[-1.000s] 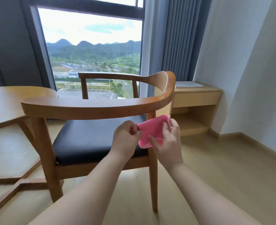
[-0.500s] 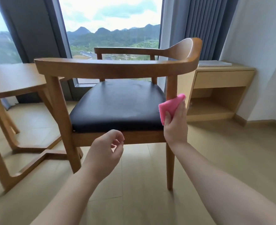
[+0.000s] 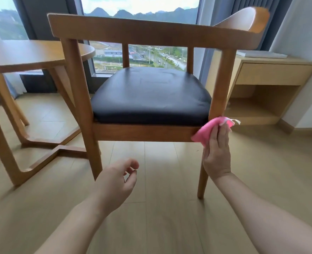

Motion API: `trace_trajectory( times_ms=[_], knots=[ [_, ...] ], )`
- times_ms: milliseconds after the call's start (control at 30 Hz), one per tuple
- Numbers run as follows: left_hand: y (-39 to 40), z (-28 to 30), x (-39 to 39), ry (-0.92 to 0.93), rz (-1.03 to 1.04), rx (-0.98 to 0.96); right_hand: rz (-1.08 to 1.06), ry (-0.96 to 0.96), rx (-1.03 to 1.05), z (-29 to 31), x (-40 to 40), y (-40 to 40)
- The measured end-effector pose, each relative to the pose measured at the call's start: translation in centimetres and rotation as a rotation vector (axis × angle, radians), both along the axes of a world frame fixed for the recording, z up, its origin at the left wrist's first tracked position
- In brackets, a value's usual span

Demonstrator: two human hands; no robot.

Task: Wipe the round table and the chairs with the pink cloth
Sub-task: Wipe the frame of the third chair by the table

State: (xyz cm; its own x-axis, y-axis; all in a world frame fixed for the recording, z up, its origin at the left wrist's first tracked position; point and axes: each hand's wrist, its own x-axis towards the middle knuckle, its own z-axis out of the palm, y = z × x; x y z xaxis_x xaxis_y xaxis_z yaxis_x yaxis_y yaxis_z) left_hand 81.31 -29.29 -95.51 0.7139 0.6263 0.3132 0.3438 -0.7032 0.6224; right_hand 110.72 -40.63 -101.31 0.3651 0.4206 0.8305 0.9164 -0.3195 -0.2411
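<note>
A wooden chair [image 3: 144, 32] with a black cushioned seat [image 3: 149, 94] stands in front of me, its curved back rail nearest. My right hand [image 3: 216, 153] presses the folded pink cloth [image 3: 205, 130] against the chair's right rear leg, where the leg meets the seat frame, fingers lying flat over the cloth. My left hand [image 3: 116, 182] hovers low above the floor under the seat frame, fingers loosely curled and holding nothing. The round wooden table [image 3: 32, 55] stands to the left of the chair.
A light wooden side cabinet [image 3: 272, 74] with a drawer and an open shelf stands against the right wall, a flat white object [image 3: 261, 54] on top. Large windows and grey curtains are behind the chair. The table's wooden base [image 3: 47, 143] spreads over the floor at left.
My left hand let go of the cloth and dropped away. My right hand carried the cloth down the chair's right rear leg to the seat frame. My view moved lower and closer.
</note>
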Motion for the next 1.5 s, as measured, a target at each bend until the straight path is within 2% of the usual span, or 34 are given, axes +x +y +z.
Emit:
trace_trajectory(
  times_ms=[100,167,367,567,800,1067,1300,1500],
  knots=[
    [0.6,-0.3,-0.1,-0.001,-0.003,-0.007,0.077,-0.309,-0.141,-0.1,0.2,1.1],
    [1.0,-0.5,-0.2,0.008,-0.009,-0.01,0.066,-0.383,-0.221,-0.1,0.2,2.0],
    [2.7,-1.3,-1.7,0.034,0.008,-0.003,-0.093,-0.389,-0.272,-1.3,-0.2,3.5],
    [5.2,-1.0,-3.4,0.026,0.032,0.002,0.003,-0.584,-0.441,0.5,-2.9,6.9],
    [7.3,-0.9,-6.6,0.035,0.061,-0.027,0.086,-0.641,-0.516,1.6,-9.3,12.2],
    [9.4,-1.0,-11.3,0.008,0.184,-0.073,0.125,-0.695,-0.529,2.2,-16.6,18.5],
    [9.2,-1.0,-11.2,0.021,0.133,-0.046,0.184,-0.779,-0.496,2.7,-16.1,18.7],
    [7.9,-0.3,-8.6,0.005,0.06,-0.036,0.155,-0.826,-0.581,3.4,-13.0,15.4]
  ],
)
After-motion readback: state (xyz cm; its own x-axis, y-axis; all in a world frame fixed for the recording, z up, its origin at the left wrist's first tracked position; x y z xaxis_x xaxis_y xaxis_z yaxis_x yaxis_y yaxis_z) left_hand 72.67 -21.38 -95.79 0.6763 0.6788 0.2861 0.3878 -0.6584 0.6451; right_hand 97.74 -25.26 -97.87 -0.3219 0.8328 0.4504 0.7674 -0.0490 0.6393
